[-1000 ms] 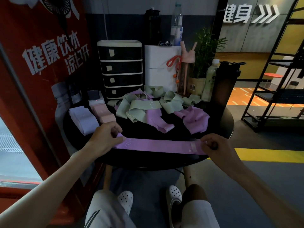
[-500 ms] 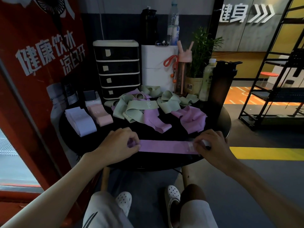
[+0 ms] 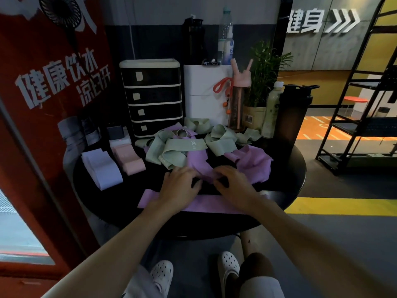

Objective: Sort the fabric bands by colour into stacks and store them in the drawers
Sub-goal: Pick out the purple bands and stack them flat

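A flat purple band [image 3: 150, 198] lies across the front of the round black table [image 3: 297, 175], and both my wrists pass over it. Just behind it, a loose purple band [image 3: 200, 166] hangs out of the mixed pile. My right hand [image 3: 234, 183] pinches that band's near end. My left hand [image 3: 180, 186] rests beside it with its fingers spread, touching the band's edge and holding nothing. Tangled green bands [image 3: 178, 149] and another crumpled purple band [image 3: 254, 164] lie behind. A lavender stack [image 3: 103, 168] and a pink stack [image 3: 129, 158] sit at the left. The black drawer unit [image 3: 153, 97] stands at the back, all drawers shut.
Behind the pile stand a white box [image 3: 206, 93], a pink bottle [image 3: 239, 97], a potted plant [image 3: 261, 87], a pale bottle [image 3: 271, 110] and a tall dark shaker [image 3: 294, 112]. A red poster wall [image 3: 43, 93] runs along the left. A black rack [image 3: 361, 104] stands at the right.
Both hands let go of the stretched purple band, which now lies flat at the table's front. They moved forward and together to a purple band in the pile.
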The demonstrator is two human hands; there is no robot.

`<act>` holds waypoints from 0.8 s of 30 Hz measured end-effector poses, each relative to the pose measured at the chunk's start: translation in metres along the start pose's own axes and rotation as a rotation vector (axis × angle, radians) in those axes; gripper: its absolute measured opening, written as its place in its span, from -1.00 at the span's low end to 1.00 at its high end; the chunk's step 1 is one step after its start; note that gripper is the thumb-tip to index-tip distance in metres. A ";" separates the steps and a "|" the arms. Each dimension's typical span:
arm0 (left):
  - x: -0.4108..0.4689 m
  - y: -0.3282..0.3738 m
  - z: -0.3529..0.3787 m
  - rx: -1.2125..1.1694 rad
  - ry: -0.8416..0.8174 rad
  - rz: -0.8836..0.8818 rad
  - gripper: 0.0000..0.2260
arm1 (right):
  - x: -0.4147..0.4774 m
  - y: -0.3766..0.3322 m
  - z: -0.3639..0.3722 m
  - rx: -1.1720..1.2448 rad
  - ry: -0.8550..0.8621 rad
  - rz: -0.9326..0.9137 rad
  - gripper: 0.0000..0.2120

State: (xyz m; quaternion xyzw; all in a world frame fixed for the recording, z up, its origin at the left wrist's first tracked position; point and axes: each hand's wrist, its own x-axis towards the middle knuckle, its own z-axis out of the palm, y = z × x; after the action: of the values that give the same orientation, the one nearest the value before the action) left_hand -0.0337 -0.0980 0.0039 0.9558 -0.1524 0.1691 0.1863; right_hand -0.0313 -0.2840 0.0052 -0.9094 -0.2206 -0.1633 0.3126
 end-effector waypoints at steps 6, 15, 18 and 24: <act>0.000 -0.005 0.007 -0.063 0.015 -0.047 -0.79 | 0.002 0.009 0.008 0.004 0.042 0.021 -0.83; -0.001 -0.004 0.003 -0.162 0.026 -0.054 -0.72 | 0.017 0.004 -0.009 -0.005 -0.081 0.057 -0.84; -0.002 -0.002 0.001 -0.185 0.018 -0.060 -0.75 | 0.018 -0.001 -0.008 -0.101 -0.178 0.009 -0.88; 0.002 -0.007 -0.005 -0.385 0.026 -0.089 -0.74 | 0.027 -0.018 -0.015 0.014 0.017 0.133 -0.88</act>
State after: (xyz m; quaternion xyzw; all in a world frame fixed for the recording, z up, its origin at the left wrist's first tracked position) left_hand -0.0305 -0.0906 0.0071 0.9061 -0.1369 0.1410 0.3748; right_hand -0.0200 -0.2726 0.0373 -0.9184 -0.1582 -0.1484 0.3309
